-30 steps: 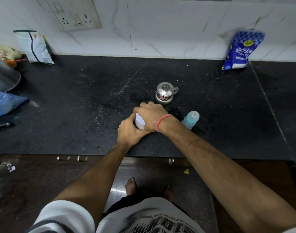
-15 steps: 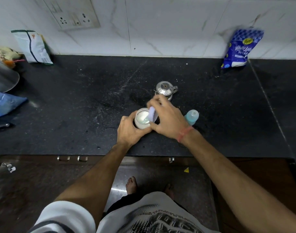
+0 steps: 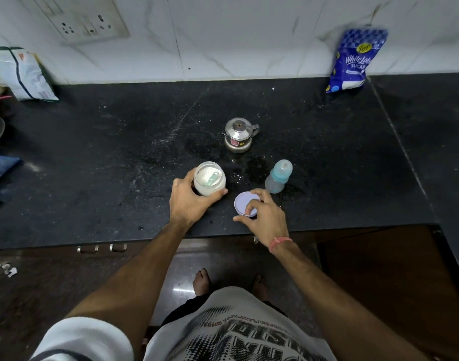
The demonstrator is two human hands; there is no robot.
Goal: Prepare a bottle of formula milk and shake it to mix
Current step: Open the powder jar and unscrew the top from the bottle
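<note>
Round lilac lid (image 3: 246, 204) has been taken off since the earlier frame and set upside down on the speckled black stone desk (image 3: 92, 178), fingertips of the right hand (image 3: 264, 217) curled on its rim. Open glass powder jar (image 3: 209, 178), scoop inside, is gripped by the left hand (image 3: 189, 201). Translucent teal-capped baby bottle (image 3: 278, 175) stands just right of the lid; steel pot (image 3: 238, 135) behind.

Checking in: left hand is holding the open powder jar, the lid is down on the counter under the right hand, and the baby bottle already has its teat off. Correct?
Not quite. The head view shows the baby bottle with its teat on and closed. The rest holds: the left hand grips the open powder jar, and the lid lies on the counter under the right hand.
</note>
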